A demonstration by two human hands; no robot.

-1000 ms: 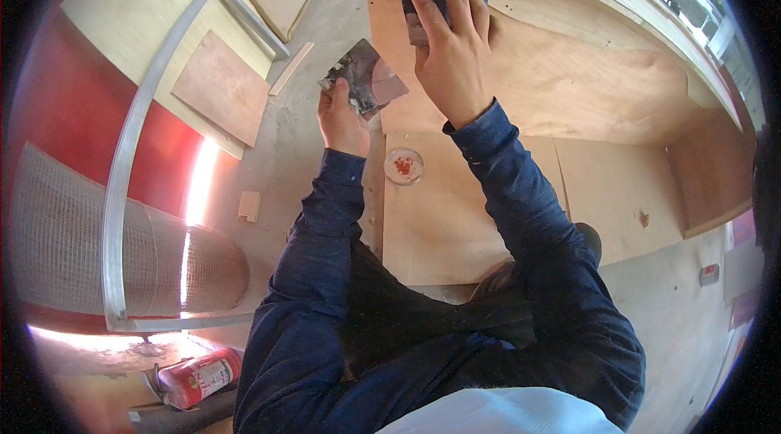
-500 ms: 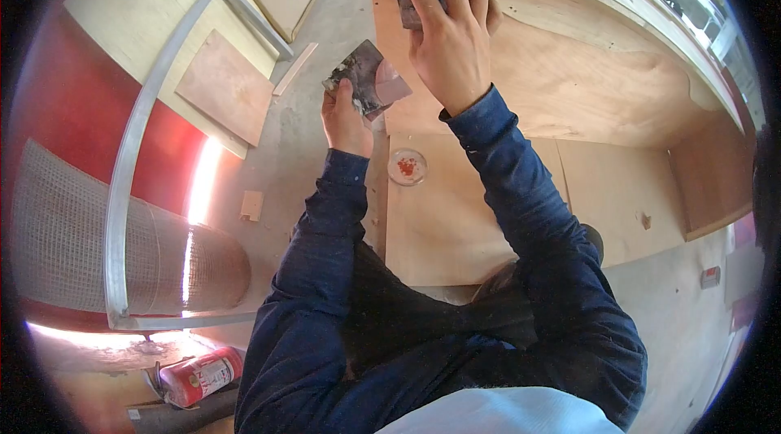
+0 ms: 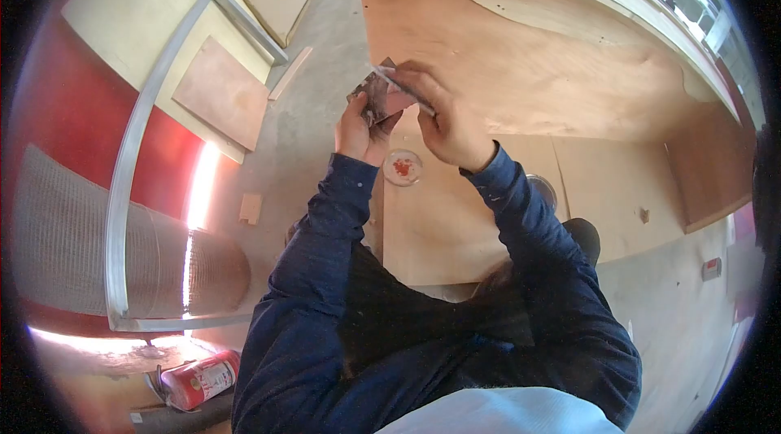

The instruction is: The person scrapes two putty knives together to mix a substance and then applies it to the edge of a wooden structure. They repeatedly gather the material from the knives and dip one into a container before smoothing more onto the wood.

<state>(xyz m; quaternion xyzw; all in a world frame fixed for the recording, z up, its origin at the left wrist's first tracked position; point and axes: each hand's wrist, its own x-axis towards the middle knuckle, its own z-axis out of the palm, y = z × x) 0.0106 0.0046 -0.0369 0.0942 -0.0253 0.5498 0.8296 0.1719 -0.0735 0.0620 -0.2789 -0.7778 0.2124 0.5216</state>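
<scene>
Small dish (image 3: 403,166) on plywood panel (image 3: 455,214), just below both hands, fire extinguisher (image 3: 199,379) far lower left

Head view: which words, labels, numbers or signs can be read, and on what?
None can be read.
Fire extinguisher: white label, print too blurred.
Small red and white object on the floor: too small.
Smeared plate in the left hand, scraper in the right hand: no marks visible.
</scene>
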